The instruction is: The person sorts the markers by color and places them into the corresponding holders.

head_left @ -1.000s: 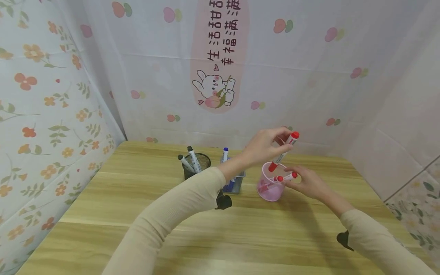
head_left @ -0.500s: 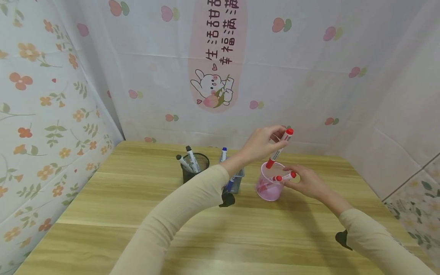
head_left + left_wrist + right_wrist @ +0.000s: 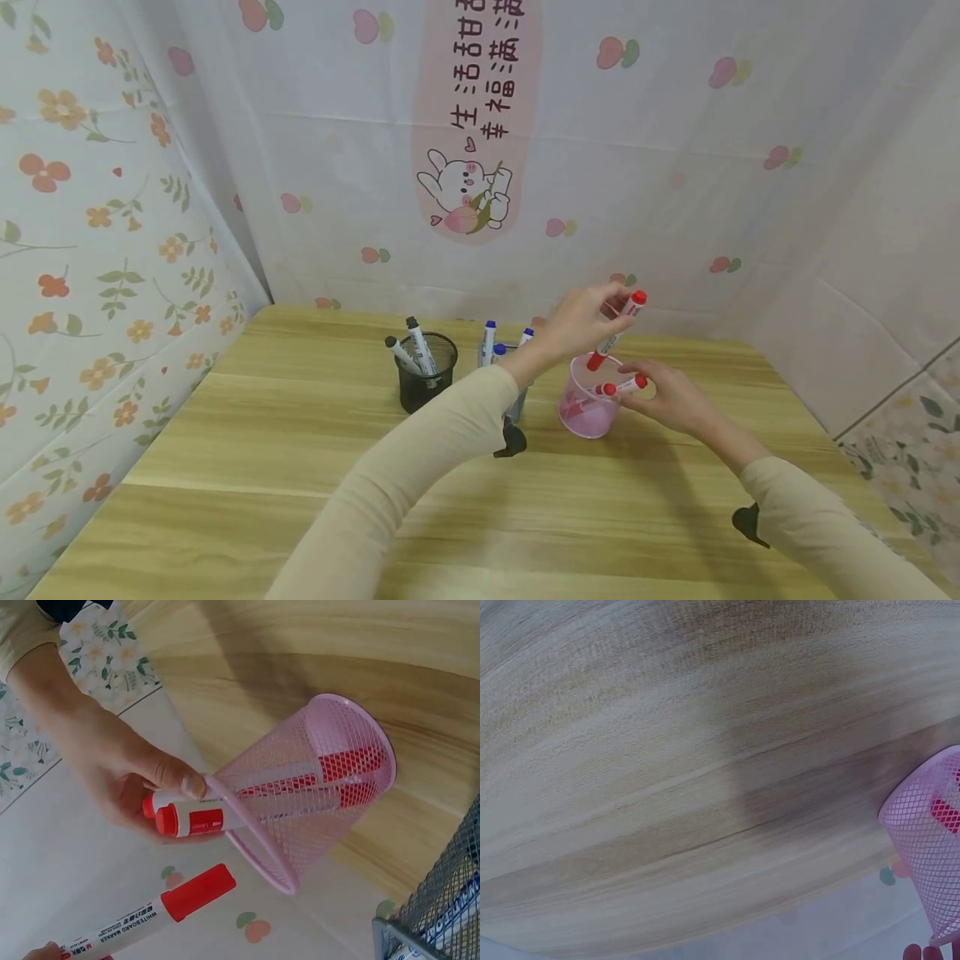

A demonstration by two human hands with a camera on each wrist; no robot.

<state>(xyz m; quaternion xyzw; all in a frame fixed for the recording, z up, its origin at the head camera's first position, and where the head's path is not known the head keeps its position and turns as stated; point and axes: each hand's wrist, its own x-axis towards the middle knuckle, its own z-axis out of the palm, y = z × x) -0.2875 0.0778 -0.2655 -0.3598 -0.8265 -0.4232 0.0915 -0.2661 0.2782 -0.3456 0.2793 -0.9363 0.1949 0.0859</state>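
Note:
My left hand (image 3: 581,321) pinches a red whiteboard marker (image 3: 120,930), held slanted with its red lower end just over the mouth of a pink mesh pen cup (image 3: 577,423). The cup stands on the table. My right hand (image 3: 669,398) grips the cup's far right rim, the thumb (image 3: 176,778) lying along it in the left wrist view. Two more red markers (image 3: 201,819) lean inside the cup, their ends poking out beside my right hand. In the right wrist view, only part of the pink cup (image 3: 922,847) and some fingertips (image 3: 931,952) show at the edge.
Left of the pink cup stands a grey mesh holder (image 3: 420,941) with several blue markers (image 3: 489,340), partly behind my left forearm. Further left is a black mesh cup (image 3: 420,392) with black markers (image 3: 422,348). A printed curtain (image 3: 337,167) hangs behind the wooden table (image 3: 262,450).
My left hand with the red marker has shifted slightly left, then back right and a little lower. The forearm now uncovers more blue markers. My right hand keeps its place on the cup.

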